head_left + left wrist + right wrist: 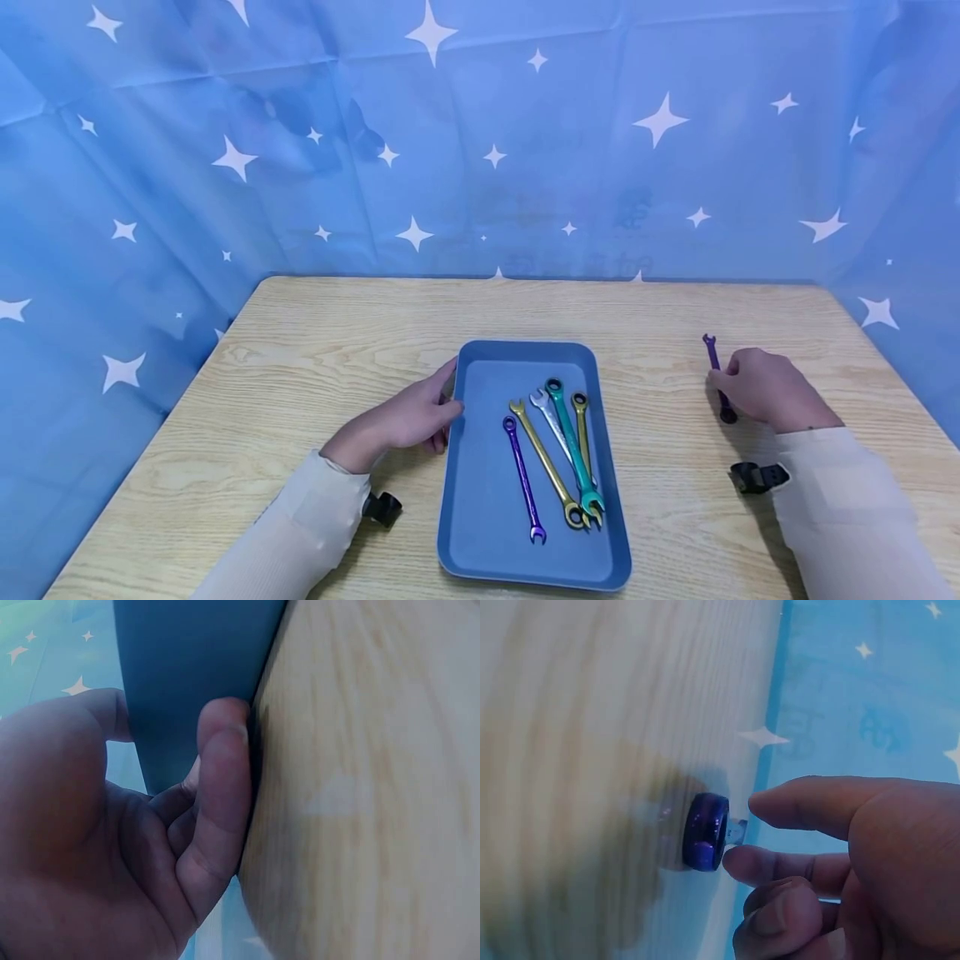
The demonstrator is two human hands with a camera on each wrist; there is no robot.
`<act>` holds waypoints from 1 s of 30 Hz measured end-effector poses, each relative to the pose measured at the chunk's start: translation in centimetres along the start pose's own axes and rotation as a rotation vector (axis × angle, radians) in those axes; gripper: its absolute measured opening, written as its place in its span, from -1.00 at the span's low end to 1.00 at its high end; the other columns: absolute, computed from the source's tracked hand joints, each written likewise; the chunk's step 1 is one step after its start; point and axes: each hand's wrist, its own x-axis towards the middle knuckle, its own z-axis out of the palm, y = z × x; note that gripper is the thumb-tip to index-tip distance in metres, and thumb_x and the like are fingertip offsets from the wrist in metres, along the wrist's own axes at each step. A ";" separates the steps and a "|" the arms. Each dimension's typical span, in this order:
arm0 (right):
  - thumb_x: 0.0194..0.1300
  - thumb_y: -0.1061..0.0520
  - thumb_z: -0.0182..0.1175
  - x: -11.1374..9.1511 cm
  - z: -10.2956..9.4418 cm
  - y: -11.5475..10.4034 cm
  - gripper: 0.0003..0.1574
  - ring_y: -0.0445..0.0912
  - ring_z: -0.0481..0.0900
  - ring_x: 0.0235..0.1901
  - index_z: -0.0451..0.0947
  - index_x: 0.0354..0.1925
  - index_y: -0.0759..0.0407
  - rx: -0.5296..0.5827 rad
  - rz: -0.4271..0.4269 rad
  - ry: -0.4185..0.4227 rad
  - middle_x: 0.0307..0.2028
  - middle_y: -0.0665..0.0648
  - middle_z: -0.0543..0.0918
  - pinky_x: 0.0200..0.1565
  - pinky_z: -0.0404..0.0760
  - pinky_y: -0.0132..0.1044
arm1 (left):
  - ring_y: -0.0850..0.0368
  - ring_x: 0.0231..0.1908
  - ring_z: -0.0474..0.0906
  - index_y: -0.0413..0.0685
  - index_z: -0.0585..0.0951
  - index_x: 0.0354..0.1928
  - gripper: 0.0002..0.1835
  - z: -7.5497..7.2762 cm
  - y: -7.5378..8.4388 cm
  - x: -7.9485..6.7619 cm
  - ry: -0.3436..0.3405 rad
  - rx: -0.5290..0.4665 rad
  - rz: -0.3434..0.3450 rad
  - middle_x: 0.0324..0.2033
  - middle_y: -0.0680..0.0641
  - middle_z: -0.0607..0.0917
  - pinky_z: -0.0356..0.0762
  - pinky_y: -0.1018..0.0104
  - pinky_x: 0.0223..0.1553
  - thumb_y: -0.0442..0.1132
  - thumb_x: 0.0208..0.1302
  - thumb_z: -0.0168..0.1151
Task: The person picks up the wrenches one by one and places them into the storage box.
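My left hand (408,414) holds the left side of a blue-grey tray (480,550), thumb at the rim and fingers along the outer wall (187,667). Inside the tray lie several combination wrenches: a purple one (522,475), gold ones, a silver one and a green one (573,437). Right of the tray, my right hand (765,385) is over another purple combination wrench (712,354) on the table. In the right wrist view, the thumb and index finger stand apart on either side of its shank, behind the ring end (705,832). The other fingers are curled below.
The pale wood table (337,333) carries the tray near its front middle. A blue curtain with white stars (480,192) hangs behind the table and along its sides. A black wrist mount (757,477) shows at the right sleeve, another (382,508) at the left.
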 end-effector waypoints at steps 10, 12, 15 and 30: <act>0.48 -0.03 -0.12 0.3 0.2 0.1 -0.57 -0.14 0.30 -0.74 0.43 -0.41 0.21 0.039 -0.020 -0.058 -0.75 -0.02 0.34 -0.55 0.34 -0.23 | -0.02 -0.60 0.62 0.41 -0.28 0.59 -0.17 0.0 0.0 0.0 -0.003 -0.001 0.007 -0.62 -0.14 0.61 0.68 0.10 -0.49 -0.18 0.50 -0.08; 0.49 -0.03 -0.11 0.3 0.3 0.0 -0.57 -0.14 0.29 -0.73 0.43 -0.42 0.21 0.024 -0.023 -0.070 -0.73 -0.02 0.35 -0.55 0.33 -0.24 | -0.02 -0.60 0.62 0.40 -0.28 0.59 -0.17 0.0 0.1 0.0 -0.003 -0.003 0.006 -0.62 -0.15 0.61 0.68 0.10 -0.49 -0.18 0.50 -0.08; 0.50 -0.03 -0.13 0.2 0.4 -0.1 -0.57 -0.13 0.27 -0.69 0.42 -0.44 0.18 -0.023 -0.040 -0.088 -0.70 -0.01 0.34 -0.53 0.30 -0.25 | -0.02 -0.60 0.62 0.40 -0.28 0.60 -0.17 0.0 0.1 0.0 -0.003 -0.005 0.002 -0.62 -0.15 0.62 0.68 0.11 -0.49 -0.18 0.50 -0.07; 0.51 0.02 -0.17 0.0 0.6 -1.0 -0.59 -0.14 0.24 -0.69 0.36 -0.48 0.13 -0.075 -0.088 -0.142 -0.69 -0.02 0.32 -0.52 0.29 -0.25 | -0.02 -0.59 0.62 0.38 -0.28 0.60 -0.16 -0.1 0.1 -0.1 0.002 -0.004 0.000 -0.61 -0.15 0.62 0.68 0.11 -0.49 -0.18 0.50 -0.07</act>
